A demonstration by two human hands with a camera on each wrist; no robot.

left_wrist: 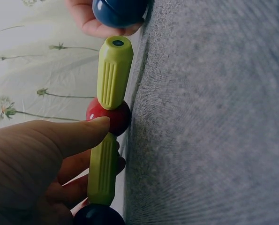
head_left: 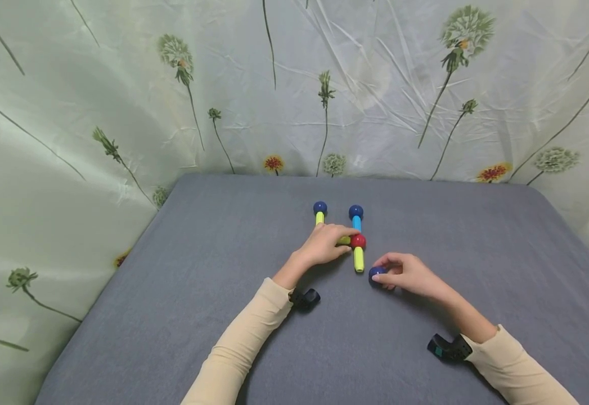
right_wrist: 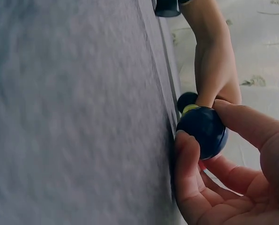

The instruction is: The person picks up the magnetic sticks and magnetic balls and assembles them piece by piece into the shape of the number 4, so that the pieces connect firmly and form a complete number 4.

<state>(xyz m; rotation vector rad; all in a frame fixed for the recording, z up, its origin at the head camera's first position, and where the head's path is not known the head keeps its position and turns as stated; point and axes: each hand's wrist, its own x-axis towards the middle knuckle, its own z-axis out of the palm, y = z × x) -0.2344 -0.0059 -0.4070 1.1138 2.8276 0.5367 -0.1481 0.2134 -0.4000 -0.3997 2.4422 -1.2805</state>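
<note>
My left hand [head_left: 324,243] pinches a glossy red ball [head_left: 358,241] in a stick-and-ball construction lying on the grey cloth; its thumb presses the ball in the left wrist view. From the red ball, one yellow-green rod [head_left: 359,260] points toward me with a bare end, and a light-blue rod [head_left: 356,224] leads away to a dark blue ball [head_left: 356,211]. Another yellow-green rod [left_wrist: 101,171] runs under the left hand to a dark ball [left_wrist: 99,215]. My right hand [head_left: 409,274] holds a loose blue ball [right_wrist: 203,132] between thumb and fingers, just apart from the bare rod end.
Beyond the left hand, a yellow-green rod [head_left: 319,217] ends in a dark blue ball [head_left: 320,207]. The grey cloth [head_left: 172,270] covers the surface. A flower-patterned curtain [head_left: 375,84] hangs behind it. Dark wrist cameras [head_left: 305,299] sit on both forearms.
</note>
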